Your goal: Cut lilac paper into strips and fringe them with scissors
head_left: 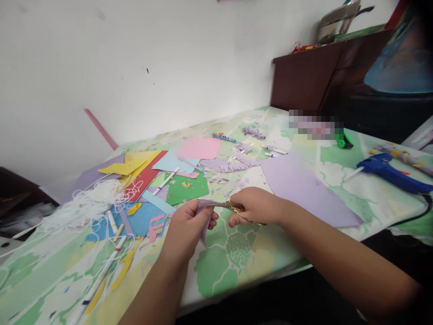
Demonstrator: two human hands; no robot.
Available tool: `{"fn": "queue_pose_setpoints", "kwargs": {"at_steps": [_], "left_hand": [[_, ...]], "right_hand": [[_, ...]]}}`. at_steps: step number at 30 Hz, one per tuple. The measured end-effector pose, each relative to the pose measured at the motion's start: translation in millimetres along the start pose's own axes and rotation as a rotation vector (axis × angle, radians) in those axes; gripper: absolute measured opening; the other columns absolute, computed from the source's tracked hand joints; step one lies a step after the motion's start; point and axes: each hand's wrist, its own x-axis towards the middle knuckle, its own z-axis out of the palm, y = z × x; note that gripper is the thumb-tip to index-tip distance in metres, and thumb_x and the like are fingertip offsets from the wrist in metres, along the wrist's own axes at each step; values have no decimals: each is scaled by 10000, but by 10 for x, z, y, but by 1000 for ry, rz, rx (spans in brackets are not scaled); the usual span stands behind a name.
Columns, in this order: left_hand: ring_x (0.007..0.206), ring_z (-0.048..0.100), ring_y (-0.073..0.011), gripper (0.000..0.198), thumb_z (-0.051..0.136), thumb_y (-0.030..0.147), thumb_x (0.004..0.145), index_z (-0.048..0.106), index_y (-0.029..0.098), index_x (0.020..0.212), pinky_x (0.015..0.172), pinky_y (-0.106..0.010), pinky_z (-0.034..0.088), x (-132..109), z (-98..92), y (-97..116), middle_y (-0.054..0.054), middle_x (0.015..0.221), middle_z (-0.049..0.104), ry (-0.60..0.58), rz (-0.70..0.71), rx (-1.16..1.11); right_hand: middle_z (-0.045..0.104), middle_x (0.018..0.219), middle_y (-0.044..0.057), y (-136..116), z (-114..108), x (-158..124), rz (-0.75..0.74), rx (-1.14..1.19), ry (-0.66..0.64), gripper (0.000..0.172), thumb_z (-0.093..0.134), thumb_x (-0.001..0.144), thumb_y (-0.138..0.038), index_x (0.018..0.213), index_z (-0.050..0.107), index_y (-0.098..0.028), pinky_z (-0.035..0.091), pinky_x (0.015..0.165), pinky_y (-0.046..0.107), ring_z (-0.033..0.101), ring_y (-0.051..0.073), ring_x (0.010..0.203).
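Between thumb and fingers, my left hand (189, 223) grips a strip of purple paper (203, 228) that hangs down past the fingertips. My right hand (252, 206) is closed around the gold handles of a pair of scissors (237, 207). The blades point left and reach the top of the strip; I cannot tell whether they are parted. Beyond the hands lies a fringed purple strip (235, 167), with small purple scraps around it. A large purple sheet (297, 185) rests on the table to the right of it.
Left of the hands lie white string (91, 203), a green sheet (187, 187), a pink sheet (199, 148) and several markers. A blue glue gun (394, 171) with a black cord is at the right. The wall borders the table's far side.
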Motion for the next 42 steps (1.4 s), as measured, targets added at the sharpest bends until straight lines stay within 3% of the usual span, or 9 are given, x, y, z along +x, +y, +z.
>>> {"fn": "queue_pose_setpoints", "kwargs": {"at_steps": [7, 18, 42], "left_hand": [[430, 479, -74, 127, 538, 269, 652, 554, 144, 630, 415, -185, 349, -14, -6, 19, 23, 487, 553, 6, -15, 9], [477, 510, -79, 118, 548, 252, 653, 554, 134, 658, 472, -200, 404, 4, -3, 8, 3, 578, 588, -31, -23, -128], [476, 516, -83, 155, 556, 294, 634, 580, 149, 682, 457, -197, 392, 54, -30, -21, -11, 597, 614, -73, -59, -100]], "right_hand": [[448, 493, -22, 12, 21, 8, 11, -35, 43, 504, 359, 610, -670, 561, 443, -175, 193, 416, 196, 330, 80, 442], [481, 514, -14, 61, 23, 13, 45, -80, 70, 503, 353, 616, -670, 601, 482, -184, 183, 426, 206, 351, 92, 455], [463, 484, -23, 39, -13, 6, 128, -73, 65, 486, 427, 559, -669, 568, 473, -185, 187, 425, 206, 358, 93, 456]]}}
